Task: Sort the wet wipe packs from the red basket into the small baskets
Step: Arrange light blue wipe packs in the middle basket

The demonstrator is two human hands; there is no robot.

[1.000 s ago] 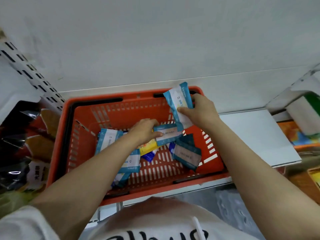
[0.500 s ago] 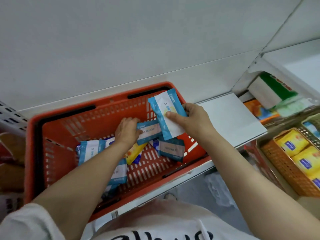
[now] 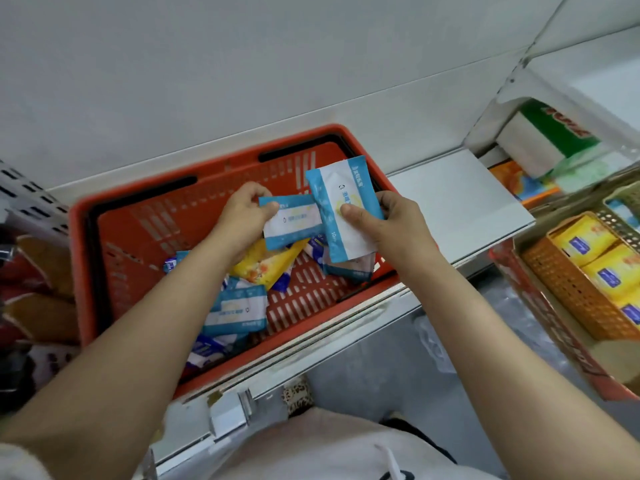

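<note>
Hands now lifted clear of the red basket (image 3: 114,216), w/ left hand (image 3: 242,220) raising its blue pack (image 3: 294,221) out of the pile to meet the right hand (image 3: 391,230) and its upright blue pack (image 3: 341,206), so 2 packs gripped, ready to go. Approx 6 blue + 1 yellow pack (image 3: 270,261) remain inside; orange small basket (image 3: 568,289) at 3 o'clock holds 4 yellow packs.

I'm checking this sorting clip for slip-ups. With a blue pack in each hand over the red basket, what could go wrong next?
1. The left hand only pinches its blue pack by one end; it could slip back into the red basket.
2. The orange basket holds yellow packs, so a blue pack might land there wrongly.
</note>
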